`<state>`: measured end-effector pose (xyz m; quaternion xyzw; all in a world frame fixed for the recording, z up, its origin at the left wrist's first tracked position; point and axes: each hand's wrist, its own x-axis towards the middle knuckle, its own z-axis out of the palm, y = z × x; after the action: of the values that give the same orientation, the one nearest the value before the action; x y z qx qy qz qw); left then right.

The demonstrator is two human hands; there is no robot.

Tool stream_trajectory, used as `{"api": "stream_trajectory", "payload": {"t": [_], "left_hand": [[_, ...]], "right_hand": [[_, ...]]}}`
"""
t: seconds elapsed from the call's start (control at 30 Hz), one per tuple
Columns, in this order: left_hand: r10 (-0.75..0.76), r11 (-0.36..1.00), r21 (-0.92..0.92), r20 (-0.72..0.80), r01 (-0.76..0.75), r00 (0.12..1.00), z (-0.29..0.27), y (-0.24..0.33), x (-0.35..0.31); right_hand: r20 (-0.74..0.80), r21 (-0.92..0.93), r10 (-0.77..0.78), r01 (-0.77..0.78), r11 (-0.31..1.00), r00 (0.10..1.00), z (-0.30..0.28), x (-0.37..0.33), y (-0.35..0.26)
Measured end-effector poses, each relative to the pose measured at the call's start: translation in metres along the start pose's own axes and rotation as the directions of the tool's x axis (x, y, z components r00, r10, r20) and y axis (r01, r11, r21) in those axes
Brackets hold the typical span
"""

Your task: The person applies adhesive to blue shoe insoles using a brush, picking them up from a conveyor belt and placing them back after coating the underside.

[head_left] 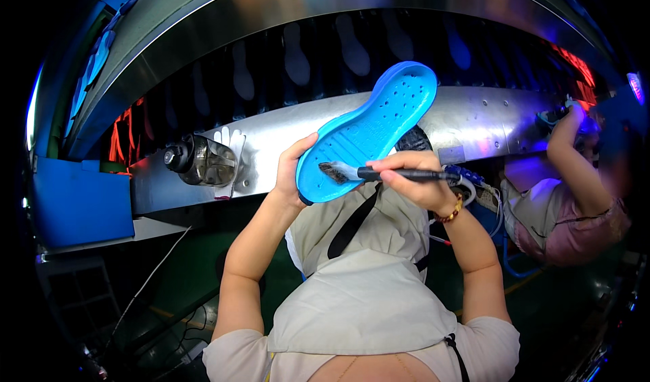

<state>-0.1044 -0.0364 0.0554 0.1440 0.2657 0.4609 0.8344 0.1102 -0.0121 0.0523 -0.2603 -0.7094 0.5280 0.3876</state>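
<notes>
A bright blue shoe sole with a raised rim, small holes and ridges is tilted up in front of me. My left hand grips it by the left edge near its lower end, the thumb on the rim. In my right hand is a brush with a black handle, held between thumb and fingers. Its dark-tipped bristles rest against the inside of the sole at the lower end. Part of the right hand's grip is hidden behind the handle.
A metal ledge runs across in front of me. On it at left stand a clear bottle and a white glove. Behind lies a dark conveyor with several sole shapes. A co-worker's arm reaches in at right. A blue box stands left.
</notes>
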Motion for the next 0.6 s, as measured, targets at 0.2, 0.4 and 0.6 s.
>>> {"api": "stream_trajectory", "payload": {"t": [0.2,0.4,0.6], "left_hand": [[0.016,0.995,-0.093,-0.033,-0.019,0.999,-0.002,-0.006,0.005],[0.061,0.993,-0.096,-0.100,-0.071,0.993,-0.008,-0.008,0.009],[0.055,0.980,-0.186,-0.052,-0.064,0.997,-0.012,-0.011,0.010]], "right_hand": [[-0.075,-0.070,-0.004,-0.001,0.998,0.997,0.002,-0.001,0.002],[-0.150,-0.100,-0.026,0.011,0.995,0.988,0.012,-0.005,0.006],[-0.343,-0.300,-0.221,0.117,0.947,0.913,0.013,-0.003,0.015]]}}
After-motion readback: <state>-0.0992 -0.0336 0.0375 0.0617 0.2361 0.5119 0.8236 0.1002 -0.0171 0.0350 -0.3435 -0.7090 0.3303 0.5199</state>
